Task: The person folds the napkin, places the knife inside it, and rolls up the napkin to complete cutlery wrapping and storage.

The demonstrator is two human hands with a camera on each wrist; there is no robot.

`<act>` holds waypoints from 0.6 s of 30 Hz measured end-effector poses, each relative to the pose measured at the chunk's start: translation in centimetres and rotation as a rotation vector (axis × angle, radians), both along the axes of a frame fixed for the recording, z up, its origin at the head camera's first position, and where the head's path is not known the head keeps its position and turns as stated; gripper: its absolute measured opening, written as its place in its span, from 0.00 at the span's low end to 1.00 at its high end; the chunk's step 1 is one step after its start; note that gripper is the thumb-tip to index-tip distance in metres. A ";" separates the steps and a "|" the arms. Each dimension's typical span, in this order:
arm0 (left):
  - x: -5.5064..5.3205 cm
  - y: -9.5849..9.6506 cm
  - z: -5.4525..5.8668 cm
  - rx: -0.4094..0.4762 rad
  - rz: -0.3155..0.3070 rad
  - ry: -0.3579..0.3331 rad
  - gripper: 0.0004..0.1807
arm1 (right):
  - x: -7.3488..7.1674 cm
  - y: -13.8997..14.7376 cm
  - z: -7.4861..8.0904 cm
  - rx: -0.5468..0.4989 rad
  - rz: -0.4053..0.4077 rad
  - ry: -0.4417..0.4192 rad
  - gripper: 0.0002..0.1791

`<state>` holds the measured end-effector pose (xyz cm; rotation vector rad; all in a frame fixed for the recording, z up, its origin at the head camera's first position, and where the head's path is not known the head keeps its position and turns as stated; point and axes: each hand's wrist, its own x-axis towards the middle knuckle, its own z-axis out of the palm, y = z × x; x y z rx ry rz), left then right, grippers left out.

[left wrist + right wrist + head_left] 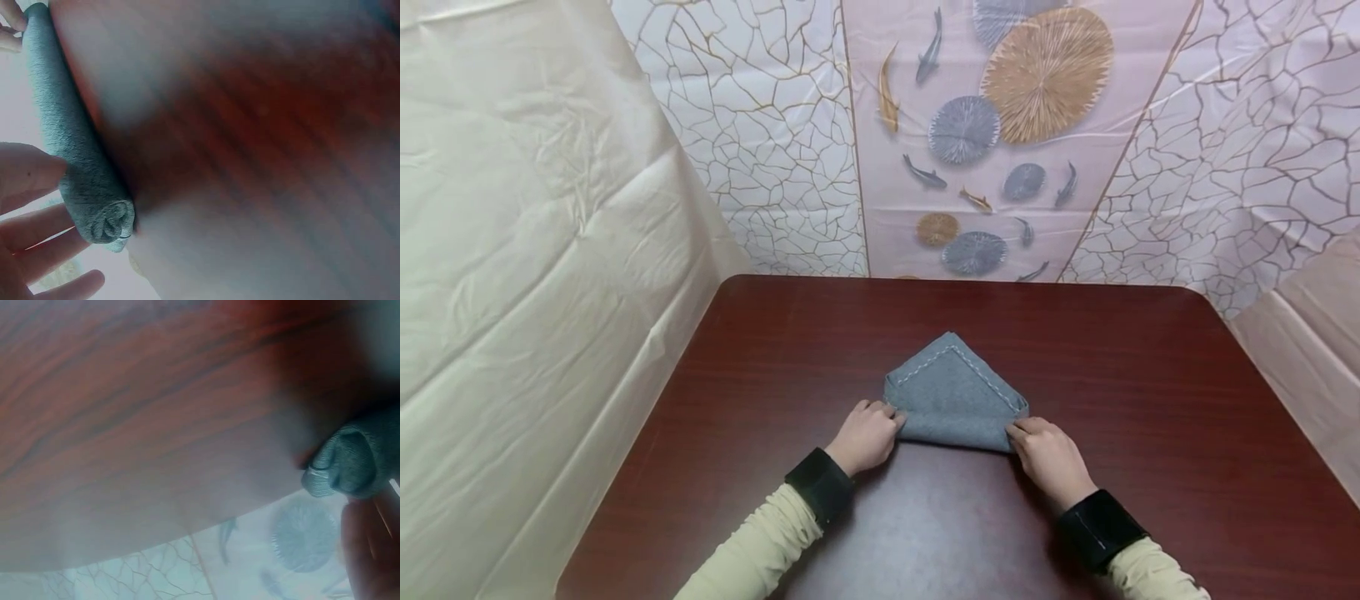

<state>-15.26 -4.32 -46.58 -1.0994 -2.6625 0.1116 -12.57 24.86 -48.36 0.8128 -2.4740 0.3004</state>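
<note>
A blue-grey towel (953, 387) with pale stitching lies on the table, its far part a flat folded point. Along its near edge runs a thick roll (69, 119), whose spiral end shows in the left wrist view. My left hand (867, 435) grips the left end of that roll, the thumb (31, 170) on one side and the fingers (47, 247) on the other. At the opposite end, my right hand (1051, 460) holds the roll. Only part of the right fingers (369, 534) shows in the right wrist view, beside the coiled end.
The dark red wooden table (760, 350) has rounded far corners. Behind it hangs a patterned sheet (962, 167) with fish and round leaves. A cream cloth wall (550, 250) stands to the left, another pale one (1315, 350) to the right.
</note>
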 end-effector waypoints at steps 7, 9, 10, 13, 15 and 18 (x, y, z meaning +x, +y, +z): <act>0.1 0.3 -0.2 0.003 0.015 -0.009 0.15 | 0.5 -0.3 0.1 0.073 0.014 -0.041 0.17; 0.1 0.3 -0.3 0.010 0.014 -0.012 0.15 | 0.5 -0.3 0.1 0.090 0.012 -0.047 0.17; 0.1 0.3 -0.2 0.014 0.015 -0.015 0.16 | 0.4 -0.3 0.1 0.095 0.010 -0.046 0.16; 0.0 0.3 -0.2 0.030 0.018 -0.021 0.17 | 0.3 -0.3 0.1 0.104 -0.002 -0.048 0.14; -0.1 0.4 -0.1 0.042 0.019 -0.024 0.17 | 0.2 -0.3 0.1 0.108 -0.011 -0.051 0.14; -0.2 0.4 -0.2 0.049 0.017 -0.029 0.17 | 0.2 -0.3 0.1 0.117 -0.022 -0.058 0.15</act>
